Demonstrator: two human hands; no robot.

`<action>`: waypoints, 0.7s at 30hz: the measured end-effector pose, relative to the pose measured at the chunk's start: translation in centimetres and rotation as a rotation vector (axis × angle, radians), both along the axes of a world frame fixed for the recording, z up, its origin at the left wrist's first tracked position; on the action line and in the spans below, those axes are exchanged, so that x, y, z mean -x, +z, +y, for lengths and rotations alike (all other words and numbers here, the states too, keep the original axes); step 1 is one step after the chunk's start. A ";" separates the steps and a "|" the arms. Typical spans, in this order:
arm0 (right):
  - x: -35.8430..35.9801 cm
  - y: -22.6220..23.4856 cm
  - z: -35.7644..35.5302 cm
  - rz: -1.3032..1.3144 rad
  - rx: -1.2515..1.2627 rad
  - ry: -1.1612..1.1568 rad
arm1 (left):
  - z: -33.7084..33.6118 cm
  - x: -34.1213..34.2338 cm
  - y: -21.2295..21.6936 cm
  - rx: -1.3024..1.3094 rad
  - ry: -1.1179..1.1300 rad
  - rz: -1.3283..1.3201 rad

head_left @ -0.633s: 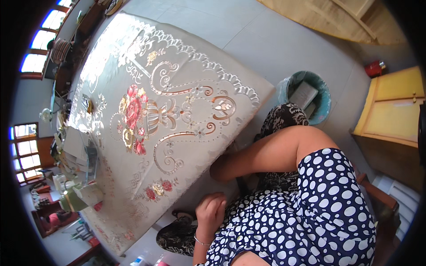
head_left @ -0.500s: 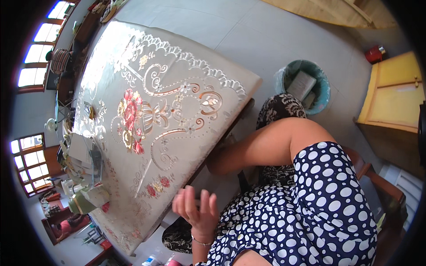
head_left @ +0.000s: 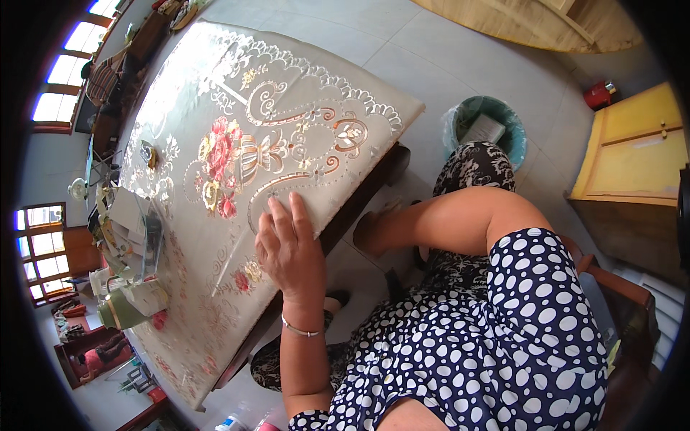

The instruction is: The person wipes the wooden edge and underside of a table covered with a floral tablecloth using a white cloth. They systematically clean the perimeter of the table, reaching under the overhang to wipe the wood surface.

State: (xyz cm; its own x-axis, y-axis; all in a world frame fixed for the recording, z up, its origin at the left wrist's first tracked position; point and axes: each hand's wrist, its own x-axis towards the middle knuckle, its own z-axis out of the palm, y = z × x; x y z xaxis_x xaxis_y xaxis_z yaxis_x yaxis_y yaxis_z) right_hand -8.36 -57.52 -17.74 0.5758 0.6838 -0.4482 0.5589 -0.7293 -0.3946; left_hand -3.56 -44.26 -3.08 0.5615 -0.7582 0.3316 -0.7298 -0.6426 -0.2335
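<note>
The left hand (head_left: 287, 248) lies palm-down, fingers extended together, gripping nothing, flat on the cream embroidered floral tablecloth (head_left: 237, 144) covering the tabletop. The forearm rises from the lower edge, wearing a thin silver bracelet (head_left: 300, 331). The right hand is out of view.

A home's living room; a floral embroidered cloth (head_left: 237, 144) covers the counter; tiled floor (head_left: 445, 57); yellow cabinet (head_left: 632, 151); lined wastebasket (head_left: 485, 129); sunlit windows (head_left: 61, 79).

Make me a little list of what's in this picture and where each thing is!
left hand: flat, palm down, on the tablecloth near the table's edge
right hand: reaching under the table, hidden
glossy flower-patterned tablecloth: covers the table
teal round bin: on the grey floor past the knee
green teapot: at the table's left end
yellow wooden cabinet: at right
</note>
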 end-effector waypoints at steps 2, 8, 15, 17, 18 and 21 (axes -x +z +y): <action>0.4 0.1 -1.6 -0.030 0.023 -0.052 | -1.2 -0.3 0.5 -0.041 -0.017 0.009; -0.4 4.1 -10.2 0.111 0.097 -0.690 | -2.2 -2.0 1.5 -0.084 -0.115 0.199; -2.0 7.2 -21.6 -0.015 -1.150 -1.770 | -2.9 -2.4 2.2 0.007 -0.195 0.297; -2.7 8.9 -20.1 -0.060 -1.432 -1.727 | -2.7 -2.5 2.0 0.003 -0.191 0.287; -3.0 7.8 -19.5 0.015 -1.545 -1.668 | -2.9 -2.5 1.9 0.005 -0.198 0.283; -3.1 6.0 -17.8 0.189 -1.632 -1.520 | -3.1 -2.3 1.7 -0.004 -0.180 0.270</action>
State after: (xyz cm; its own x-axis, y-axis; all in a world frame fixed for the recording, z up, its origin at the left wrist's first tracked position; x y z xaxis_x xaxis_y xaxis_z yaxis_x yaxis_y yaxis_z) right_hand -5.23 -75.36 -11.70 0.9019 -0.3664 -0.2288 -0.0364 0.4634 -0.8854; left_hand -1.24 -47.32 -1.37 0.4854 -0.8543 0.1859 -0.8676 -0.4969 -0.0180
